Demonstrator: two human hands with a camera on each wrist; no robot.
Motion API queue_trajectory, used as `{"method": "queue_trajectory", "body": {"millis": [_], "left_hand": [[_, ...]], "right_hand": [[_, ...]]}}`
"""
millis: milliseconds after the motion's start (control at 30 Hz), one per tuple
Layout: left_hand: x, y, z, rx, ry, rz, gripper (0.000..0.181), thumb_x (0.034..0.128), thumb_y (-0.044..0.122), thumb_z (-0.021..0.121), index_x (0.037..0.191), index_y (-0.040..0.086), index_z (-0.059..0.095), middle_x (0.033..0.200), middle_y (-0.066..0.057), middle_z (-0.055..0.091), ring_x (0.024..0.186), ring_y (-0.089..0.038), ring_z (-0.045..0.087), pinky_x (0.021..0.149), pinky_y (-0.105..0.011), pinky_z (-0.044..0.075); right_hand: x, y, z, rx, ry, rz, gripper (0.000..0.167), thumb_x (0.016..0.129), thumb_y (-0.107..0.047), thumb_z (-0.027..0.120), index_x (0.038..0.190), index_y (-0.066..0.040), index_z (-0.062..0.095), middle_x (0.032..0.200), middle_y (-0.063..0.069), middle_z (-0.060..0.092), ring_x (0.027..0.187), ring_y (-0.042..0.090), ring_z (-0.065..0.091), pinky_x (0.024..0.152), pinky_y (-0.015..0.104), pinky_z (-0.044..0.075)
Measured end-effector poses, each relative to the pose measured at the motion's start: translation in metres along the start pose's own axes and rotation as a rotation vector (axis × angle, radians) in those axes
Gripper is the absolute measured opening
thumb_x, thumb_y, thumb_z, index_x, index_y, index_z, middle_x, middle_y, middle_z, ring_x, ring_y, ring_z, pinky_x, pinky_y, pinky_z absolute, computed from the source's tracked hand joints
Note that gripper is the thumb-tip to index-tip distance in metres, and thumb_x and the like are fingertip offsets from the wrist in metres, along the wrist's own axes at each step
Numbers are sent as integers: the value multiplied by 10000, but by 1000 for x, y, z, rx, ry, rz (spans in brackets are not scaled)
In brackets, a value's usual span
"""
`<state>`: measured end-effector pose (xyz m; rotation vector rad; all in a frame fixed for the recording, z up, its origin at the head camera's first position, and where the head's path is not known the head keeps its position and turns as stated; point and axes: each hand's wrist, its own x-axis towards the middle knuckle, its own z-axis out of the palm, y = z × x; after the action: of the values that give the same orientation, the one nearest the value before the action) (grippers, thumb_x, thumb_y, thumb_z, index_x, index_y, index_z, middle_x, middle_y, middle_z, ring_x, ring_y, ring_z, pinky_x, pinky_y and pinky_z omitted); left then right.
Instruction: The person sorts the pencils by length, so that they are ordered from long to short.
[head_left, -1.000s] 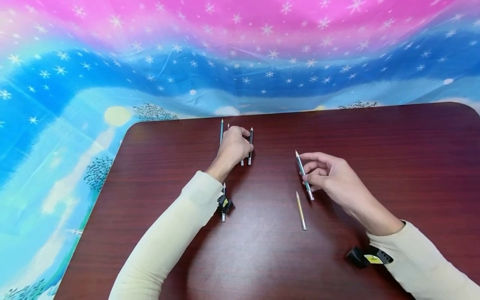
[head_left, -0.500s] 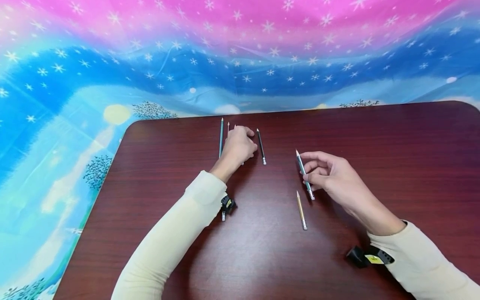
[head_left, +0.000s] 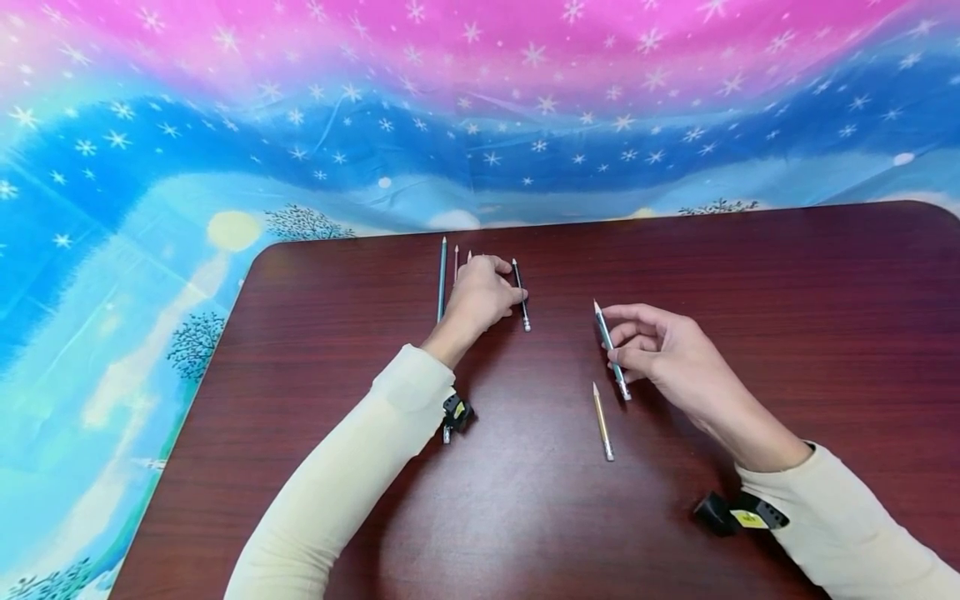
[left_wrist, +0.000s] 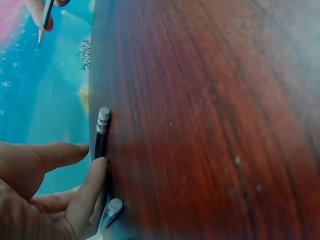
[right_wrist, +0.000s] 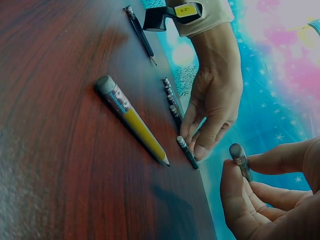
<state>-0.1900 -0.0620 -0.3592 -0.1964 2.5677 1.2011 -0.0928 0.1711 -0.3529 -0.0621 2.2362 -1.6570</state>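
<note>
My left hand (head_left: 480,296) reaches over a row of pencils at the back, its thumb touching the slightly tilted black pencil (head_left: 526,317). In the left wrist view, a fingertip of that hand (left_wrist: 60,200) rests against the black pencil (left_wrist: 101,132), and another eraser end (left_wrist: 114,207) lies beside it. My right hand (head_left: 675,358) pinches a blue-green pencil (head_left: 604,329), point away from me, between thumb and fingers. The right wrist view has this hand (right_wrist: 275,195) with the held pencil's eraser end (right_wrist: 238,152) toward the camera.
A yellow pencil (head_left: 602,425) lies below my right hand. Left of my left hand are a blue-green pencil (head_left: 442,279) and a reddish one (head_left: 456,258). Under my left wrist, another pencil's eraser end (head_left: 447,435) shows. The table (head_left: 825,317) has its back edge against patterned cloth.
The black pencil has moved right, away from the row, and now tilts. My left hand has shifted slightly right, its thumb now on that pencil. My right hand has barely moved.
</note>
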Motion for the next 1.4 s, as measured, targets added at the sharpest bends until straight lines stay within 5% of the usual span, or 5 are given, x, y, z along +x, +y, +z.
{"method": "queue_trajectory", "body": {"millis": [267, 567, 800, 1067, 1400], "left_hand": [[2, -1, 2, 48, 22, 31, 453, 923, 36, 769, 1356, 30, 635, 1023, -80, 768, 750, -141, 761, 653, -213, 598], [-1, -1, -5, 105, 8, 18, 461, 974, 23, 677, 1427, 65, 605, 914, -31, 726, 574, -102, 583, 514, -221, 456], [-2, -1, -5, 228, 51, 65, 430, 976, 41, 670, 1404, 74, 637, 893, -29, 728, 746, -125, 620, 622, -250, 476], [-3, -2, -8, 258, 74, 70, 440, 989, 63, 677, 1426, 78, 628, 918, -34, 726, 818, -145, 660, 702, -285, 538], [-3, -6, -9, 260, 75, 71, 426, 980, 51, 645, 1404, 84, 642, 908, -19, 749, 499, -120, 633, 579, -253, 560]], "right_hand": [[-1, 0, 1, -5, -1, -1, 551, 978, 50, 617, 1509, -13, 487, 1109, 159, 605, 825, 55, 660, 717, 283, 613], [0, 3, 0, 10, 0, -7, 562, 973, 46, 629, 1513, 1, 478, 1076, 113, 609, 816, 42, 655, 711, 271, 609], [-1, 3, 0, 12, 0, -8, 558, 973, 44, 623, 1511, 0, 479, 1081, 121, 608, 823, 39, 658, 722, 275, 614], [0, 4, 0, 9, 1, -13, 566, 976, 45, 610, 1523, 1, 470, 1084, 109, 607, 833, 30, 663, 721, 266, 612], [0, 5, 1, 17, -1, -12, 566, 981, 50, 601, 1528, 4, 463, 1084, 101, 607, 841, 21, 663, 725, 262, 611]]}}
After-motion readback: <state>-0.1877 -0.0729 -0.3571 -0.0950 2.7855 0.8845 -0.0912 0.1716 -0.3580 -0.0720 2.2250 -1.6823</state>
